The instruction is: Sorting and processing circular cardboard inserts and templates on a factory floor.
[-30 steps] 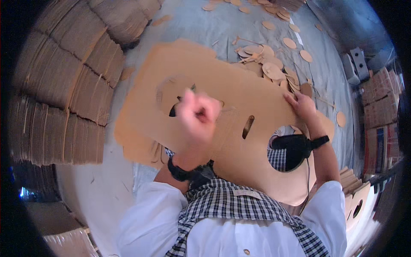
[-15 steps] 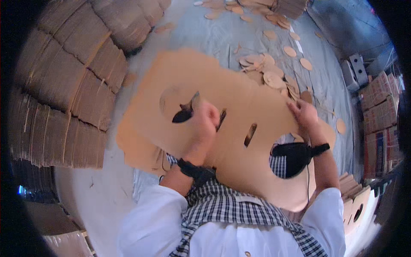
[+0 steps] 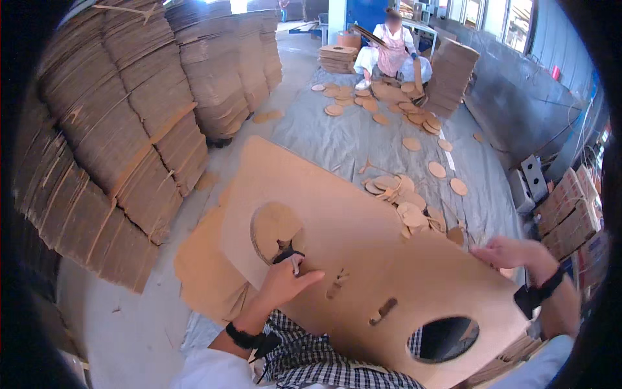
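A large brown cardboard sheet [image 3: 389, 240] lies slanted across in front of me, with a round hole at each end and two small slots between. My left hand [image 3: 285, 282] is at the left hole's lower edge, fingers curled and thumb stretched along the sheet. A small grey object [image 3: 296, 264] shows between its fingers; its kind is unclear. Brown cardboard shows through most of that hole. My right hand [image 3: 505, 251] grips the sheet's far right edge. My checked apron shows through the right hole. More cardboard [image 3: 207, 266] lies beneath the sheet's left end.
Tall cardboard stacks [image 3: 97, 129] line the left. Cut cardboard discs [image 3: 408, 201] lie scattered on the grey floor covering [image 3: 311, 129]. A seated co-worker [image 3: 392, 55] is at the back, beside another stack [image 3: 453, 74]. Boxes [image 3: 570, 207] stand at the right.
The view has lifted, bringing the co-worker into sight. My left fist has loosened, its thumb now stretched out. My right hand has moved right along the sheet's far edge.
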